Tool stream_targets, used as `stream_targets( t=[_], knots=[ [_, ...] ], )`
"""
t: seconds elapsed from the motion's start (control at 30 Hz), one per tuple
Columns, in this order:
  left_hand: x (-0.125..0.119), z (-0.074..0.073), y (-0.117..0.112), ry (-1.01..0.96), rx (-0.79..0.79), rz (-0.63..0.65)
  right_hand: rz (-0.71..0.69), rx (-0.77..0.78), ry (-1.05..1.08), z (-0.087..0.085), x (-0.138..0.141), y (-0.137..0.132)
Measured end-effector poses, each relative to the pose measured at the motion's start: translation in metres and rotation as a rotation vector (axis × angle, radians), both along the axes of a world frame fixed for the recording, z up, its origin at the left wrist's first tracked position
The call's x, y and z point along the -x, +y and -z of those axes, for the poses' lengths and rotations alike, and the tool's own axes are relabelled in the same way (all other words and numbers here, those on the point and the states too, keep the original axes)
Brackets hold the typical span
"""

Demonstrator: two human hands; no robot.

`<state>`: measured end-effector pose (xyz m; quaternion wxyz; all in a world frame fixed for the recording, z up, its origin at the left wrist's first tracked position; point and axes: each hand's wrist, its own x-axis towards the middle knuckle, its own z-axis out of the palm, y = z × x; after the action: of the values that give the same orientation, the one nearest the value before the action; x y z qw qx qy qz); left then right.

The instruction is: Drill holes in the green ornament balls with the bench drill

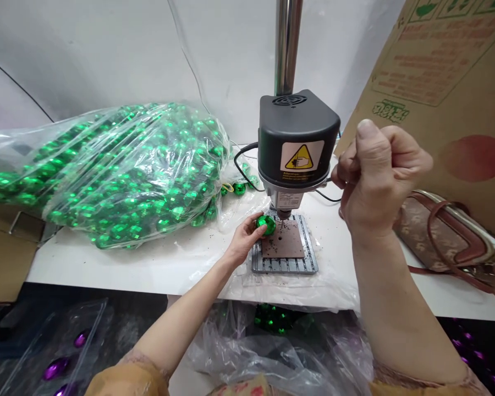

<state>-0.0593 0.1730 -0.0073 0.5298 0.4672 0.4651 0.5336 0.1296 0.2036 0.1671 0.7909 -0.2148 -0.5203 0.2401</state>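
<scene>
My left hand (245, 234) pinches a shiny green faceted ball (266, 225) just to the left of the drill press's chuck. Under the ball lies a brown square board (284, 242) with a hole, on the slotted metal base (284, 267); dark specks are scattered over both. The drill press (299, 143) has a black motor housing with a yellow warning label. My right hand (377, 173) is raised at its right side, fingers wrapped round the feed lever, most of which the hand hides. The thin drill bit points down beside the ball.
A large clear bag (148, 170) of green balls fills the table's left side. At right stand a patterned handbag (441, 236) and a tall cardboard box (429, 88). Purple balls (56, 367) lie below at left. Crumpled plastic (305, 363) hangs at the table's front edge.
</scene>
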Motion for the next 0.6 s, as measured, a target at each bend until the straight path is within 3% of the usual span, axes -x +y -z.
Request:
stream_targets(
  t=[0.23, 0.6],
  knots=[
    [-0.004, 0.012, 0.005, 0.286, -0.127, 0.006, 0.011, -0.002, -0.009, 0.000, 0.000, 0.000],
    [-0.023, 0.018, -0.002, 0.536, -0.222, -0.049, 0.002, 0.001, 0.011, 0.000, -0.001, 0.001]
  ],
)
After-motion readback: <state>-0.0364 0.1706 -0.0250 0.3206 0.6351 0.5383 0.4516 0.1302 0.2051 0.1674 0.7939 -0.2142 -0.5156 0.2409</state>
